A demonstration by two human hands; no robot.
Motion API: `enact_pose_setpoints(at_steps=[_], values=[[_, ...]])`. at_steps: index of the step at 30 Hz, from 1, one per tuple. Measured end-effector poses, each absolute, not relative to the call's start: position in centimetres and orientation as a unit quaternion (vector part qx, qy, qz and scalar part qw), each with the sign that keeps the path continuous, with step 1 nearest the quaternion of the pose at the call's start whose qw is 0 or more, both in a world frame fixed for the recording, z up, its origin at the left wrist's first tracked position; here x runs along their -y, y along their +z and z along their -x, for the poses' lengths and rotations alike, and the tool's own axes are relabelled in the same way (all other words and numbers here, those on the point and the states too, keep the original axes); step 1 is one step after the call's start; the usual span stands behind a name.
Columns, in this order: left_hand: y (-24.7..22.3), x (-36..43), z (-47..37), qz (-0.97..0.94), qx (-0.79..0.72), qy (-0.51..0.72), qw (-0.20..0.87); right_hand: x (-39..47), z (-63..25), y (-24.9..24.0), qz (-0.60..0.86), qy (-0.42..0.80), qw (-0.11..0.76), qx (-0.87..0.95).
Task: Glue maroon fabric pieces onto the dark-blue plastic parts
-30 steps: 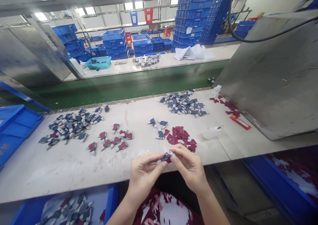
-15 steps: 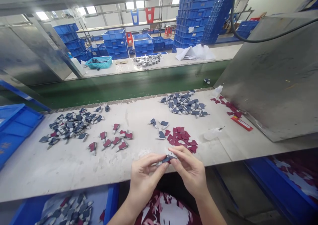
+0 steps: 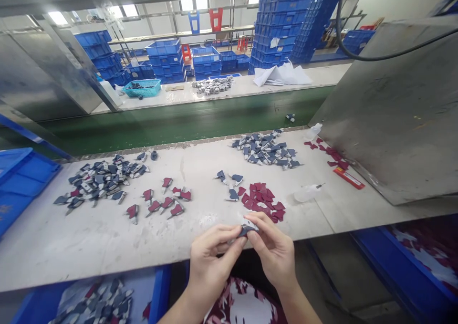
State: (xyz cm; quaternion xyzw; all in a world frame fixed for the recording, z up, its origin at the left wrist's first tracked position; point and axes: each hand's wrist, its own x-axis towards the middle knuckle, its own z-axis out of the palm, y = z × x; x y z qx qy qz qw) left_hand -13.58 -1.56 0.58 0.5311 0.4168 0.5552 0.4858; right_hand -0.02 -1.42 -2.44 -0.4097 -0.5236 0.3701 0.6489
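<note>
Near the front edge of the table, my left hand [image 3: 213, 253] and my right hand [image 3: 275, 248] pinch one small grey-and-dark-blue moulded part [image 3: 249, 226] between their fingertips. My fingers cover some of it. Just beyond my hands lies a pile of flat maroon pieces [image 3: 258, 197]. Several similar blue-and-grey parts [image 3: 232, 194] rest to the left of that pile. Farther back is a heap of blue-and-grey parts [image 3: 265, 148]. On the left, several parts with maroon faces [image 3: 167, 203] lie apart, beside another blue-and-grey heap [image 3: 102, 180].
A clear bottle with a thin tip [image 3: 307, 193] lies right of the maroon pieces, near a red packet [image 3: 348, 178]. Behind the table runs a green conveyor belt [image 3: 171, 127]. A metal panel [image 3: 397, 114] stands at right. Blue bins [image 3: 163, 286] sit below the table edge.
The part between my hands has tilted, showing more of its grey side, and has shifted slightly right. A loose part on the green belt has moved left.
</note>
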Motion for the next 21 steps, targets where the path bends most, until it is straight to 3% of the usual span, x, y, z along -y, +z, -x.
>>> enact_pose_setpoints(at_steps=[9,16,21], values=[[-0.3,1.8,13.1,-0.547,-0.405,0.588,0.436,1.4,0.5,-3.0,0.434,0.392,0.644,0.493],[-0.2,1.3,13.5,-0.521,-0.422,0.572,0.472,1.1,0.0,-3.0,0.427,0.414,0.616,0.517],[-0.9,1.2,13.3,-0.582,-0.413,0.59,0.377,1.0,0.6,-3.0,0.439,0.412,0.64,0.477]])
